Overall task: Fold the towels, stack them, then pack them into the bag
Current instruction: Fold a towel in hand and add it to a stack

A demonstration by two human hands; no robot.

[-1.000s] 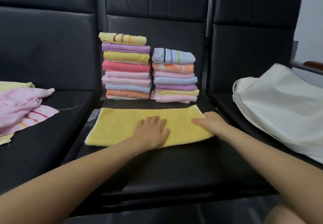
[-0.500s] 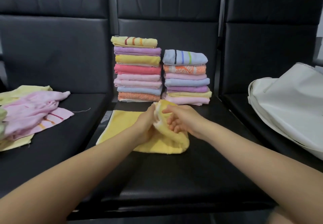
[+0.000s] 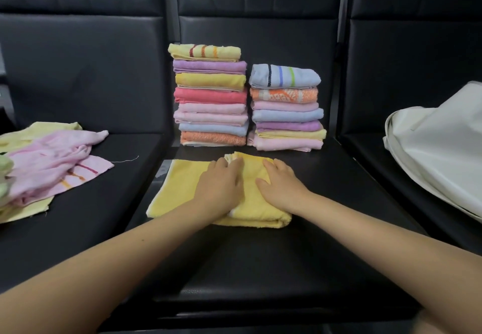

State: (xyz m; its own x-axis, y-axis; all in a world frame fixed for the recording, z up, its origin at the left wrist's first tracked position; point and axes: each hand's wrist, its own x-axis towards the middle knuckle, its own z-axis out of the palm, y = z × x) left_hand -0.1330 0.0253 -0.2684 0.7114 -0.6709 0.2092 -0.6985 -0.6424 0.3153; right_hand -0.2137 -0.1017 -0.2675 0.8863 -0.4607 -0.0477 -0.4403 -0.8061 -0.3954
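The yellow towel [image 3: 182,190] lies near the middle seat's [image 3: 260,268] front edge, long axis running left to right, its right part folded over into a thicker layer. A second ago it lay spread flat in one layer; half a second ago both hands were lifting its right end. The left hand [image 3: 221,187] and right hand [image 3: 283,190] now press flat on the fold, fingers straight. Two stacks [image 3: 211,96] stand behind; the bag [image 3: 440,148] lies on the right seat

Honestly can't read a single word, label, or number anywhere here, just plain stripes on some towels [image 3: 204,51].
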